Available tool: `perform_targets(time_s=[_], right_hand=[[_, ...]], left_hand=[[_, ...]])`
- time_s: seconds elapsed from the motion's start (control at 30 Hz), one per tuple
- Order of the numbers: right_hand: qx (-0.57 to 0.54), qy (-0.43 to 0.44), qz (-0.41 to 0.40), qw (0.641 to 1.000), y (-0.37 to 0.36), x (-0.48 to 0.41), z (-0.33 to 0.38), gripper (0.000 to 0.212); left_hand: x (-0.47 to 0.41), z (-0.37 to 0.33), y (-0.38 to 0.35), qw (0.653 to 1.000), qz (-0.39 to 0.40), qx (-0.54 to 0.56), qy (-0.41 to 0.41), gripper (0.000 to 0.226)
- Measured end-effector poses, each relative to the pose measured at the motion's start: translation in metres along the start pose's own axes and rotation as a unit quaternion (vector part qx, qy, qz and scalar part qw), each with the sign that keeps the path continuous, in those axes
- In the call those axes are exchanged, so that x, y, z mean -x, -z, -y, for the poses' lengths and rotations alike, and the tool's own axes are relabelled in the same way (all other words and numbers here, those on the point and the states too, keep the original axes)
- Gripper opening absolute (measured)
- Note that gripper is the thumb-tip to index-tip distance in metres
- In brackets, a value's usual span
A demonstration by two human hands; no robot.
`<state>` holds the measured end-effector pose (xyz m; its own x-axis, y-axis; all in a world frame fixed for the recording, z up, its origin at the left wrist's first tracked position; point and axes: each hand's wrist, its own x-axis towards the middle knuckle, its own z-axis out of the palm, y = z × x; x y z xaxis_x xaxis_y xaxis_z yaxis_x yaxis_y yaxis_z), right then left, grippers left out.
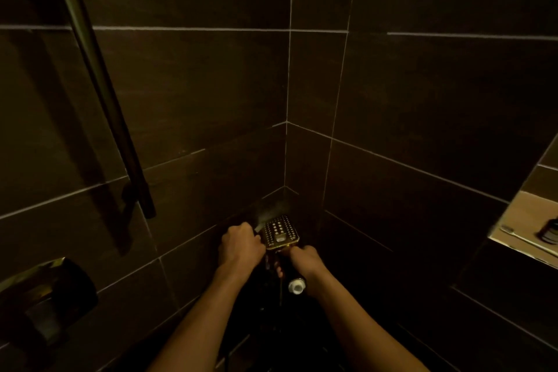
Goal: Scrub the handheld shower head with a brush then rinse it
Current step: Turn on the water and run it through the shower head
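Note:
The handheld shower head (279,232) is square and metallic, its nozzle face turned up toward me, low in the dark tiled corner. My right hand (303,261) is closed around its handle just below the head; the handle's white end (296,284) sticks out under my wrist. My left hand (240,243) is closed at the head's left edge, gripping something thin whose tip (257,228) barely shows; the dim light hides whether it is the brush. Faint spray rises beside the head.
A vertical shower rail (99,84) runs down the left wall. A chrome mixer fitting (45,287) sits at the lower left. A lit wall niche (525,220) at the right holds a small dark jar (550,231). Dark tiled walls close in on both sides.

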<state>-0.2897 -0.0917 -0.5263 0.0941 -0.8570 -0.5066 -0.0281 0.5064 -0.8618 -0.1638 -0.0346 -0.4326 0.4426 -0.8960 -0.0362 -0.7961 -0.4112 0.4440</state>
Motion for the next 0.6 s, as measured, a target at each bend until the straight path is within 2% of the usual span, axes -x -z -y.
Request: perform_targets(time_s=[0.1, 0.13, 0.33, 0.47, 0.6], right_hand=[[0.013, 0.011, -0.006, 1.000, 0.002, -0.018, -0.006, 0.068], [0.004, 0.012, 0.005, 1.000, 0.002, -0.033, -0.012, 0.068], [0.037, 0.015, 0.024, 0.999, -0.008, 0.032, 0.016, 0.028], [0.022, 0.009, 0.010, 1.000, -0.008, 0.030, 0.016, 0.033], [0.023, -0.005, 0.016, 1.000, -0.005, 0.035, 0.020, 0.017]], left_hand=[[0.004, 0.002, -0.002, 1.000, 0.002, 0.018, 0.003, 0.020], [0.007, 0.001, -0.004, 1.000, -0.002, 0.023, 0.002, 0.020], [0.013, -0.003, -0.002, 0.999, -0.007, 0.035, -0.021, 0.020], [0.014, 0.002, -0.003, 0.999, -0.001, 0.015, -0.032, 0.021], [0.016, -0.002, -0.006, 0.999, 0.005, 0.006, -0.044, 0.019]])
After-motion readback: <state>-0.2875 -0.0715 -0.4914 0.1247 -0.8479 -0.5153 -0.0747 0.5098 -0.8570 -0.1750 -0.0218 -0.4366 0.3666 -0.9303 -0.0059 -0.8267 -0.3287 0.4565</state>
